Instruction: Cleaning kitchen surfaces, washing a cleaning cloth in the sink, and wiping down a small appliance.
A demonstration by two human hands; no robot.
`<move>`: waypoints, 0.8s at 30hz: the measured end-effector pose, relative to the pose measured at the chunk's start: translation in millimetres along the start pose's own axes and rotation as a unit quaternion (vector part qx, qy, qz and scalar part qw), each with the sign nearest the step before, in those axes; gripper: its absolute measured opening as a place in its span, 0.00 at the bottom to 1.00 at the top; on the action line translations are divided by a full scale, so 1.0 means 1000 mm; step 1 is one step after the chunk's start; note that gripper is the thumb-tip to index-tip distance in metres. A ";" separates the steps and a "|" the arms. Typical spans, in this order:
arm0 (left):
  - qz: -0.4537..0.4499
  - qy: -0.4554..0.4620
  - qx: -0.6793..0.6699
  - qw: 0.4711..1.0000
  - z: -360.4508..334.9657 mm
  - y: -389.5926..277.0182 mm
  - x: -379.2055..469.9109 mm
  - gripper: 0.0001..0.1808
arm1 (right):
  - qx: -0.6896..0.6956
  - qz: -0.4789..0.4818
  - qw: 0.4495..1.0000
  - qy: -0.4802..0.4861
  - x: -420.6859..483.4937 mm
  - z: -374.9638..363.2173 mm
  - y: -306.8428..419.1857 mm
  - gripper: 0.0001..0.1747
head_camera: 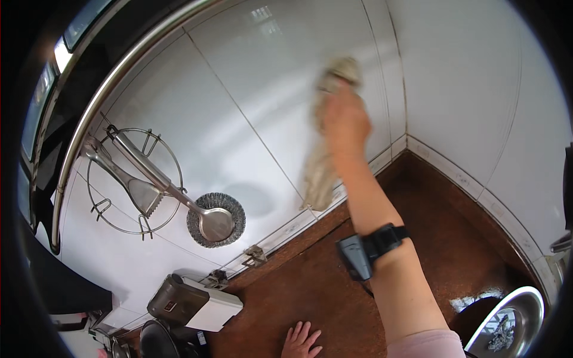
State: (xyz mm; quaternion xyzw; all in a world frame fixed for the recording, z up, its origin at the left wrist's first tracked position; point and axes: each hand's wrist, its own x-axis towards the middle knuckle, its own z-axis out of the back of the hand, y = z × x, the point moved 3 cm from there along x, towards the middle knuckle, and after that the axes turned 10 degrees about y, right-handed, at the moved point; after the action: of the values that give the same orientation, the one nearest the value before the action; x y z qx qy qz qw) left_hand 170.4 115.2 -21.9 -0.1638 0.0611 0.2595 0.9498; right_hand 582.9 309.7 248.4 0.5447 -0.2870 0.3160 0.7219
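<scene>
A beige cloth [320,179] is gripped in my right hand [347,121], pressed up against the white tiled wall [268,89]. Hand and cloth are blurred, and the cloth's lower end hangs down near the wall's bottom border. A black strap with a grey device [356,257] sits around my right wrist. My left hand [302,341] rests with spread fingers on the reddish-brown countertop [286,286] at the bottom of the view, holding nothing.
On the wall's left side, a metal rail [98,98] curves past a round wire rack [91,190], a serrated peeler-like tool [138,188], a ladle [217,223] and a wire scourer [193,226]. A grey-and-white box [215,308] and dark pan [156,342] stand lower left; a steel basin [535,308] lower right.
</scene>
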 end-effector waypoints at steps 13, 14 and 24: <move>0.027 0.022 0.016 0.999 0.000 0.007 0.002 0.29 | 0.178 -0.023 0.983 0.032 0.010 0.021 -0.031 0.17; 0.020 0.023 0.018 0.999 -0.002 0.006 0.001 0.29 | 0.148 0.043 0.988 -0.013 0.045 0.034 0.000 0.16; 0.007 0.024 0.030 0.999 -0.005 -0.001 0.006 0.30 | 0.074 -0.088 0.992 0.056 0.108 0.023 -0.052 0.20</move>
State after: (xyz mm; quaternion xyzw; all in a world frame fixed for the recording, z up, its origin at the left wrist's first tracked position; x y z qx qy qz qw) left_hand 176.4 115.8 -27.1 -0.1404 0.0929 0.2605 0.9507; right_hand 689.9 292.5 304.2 0.6010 -0.1727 0.3019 0.7196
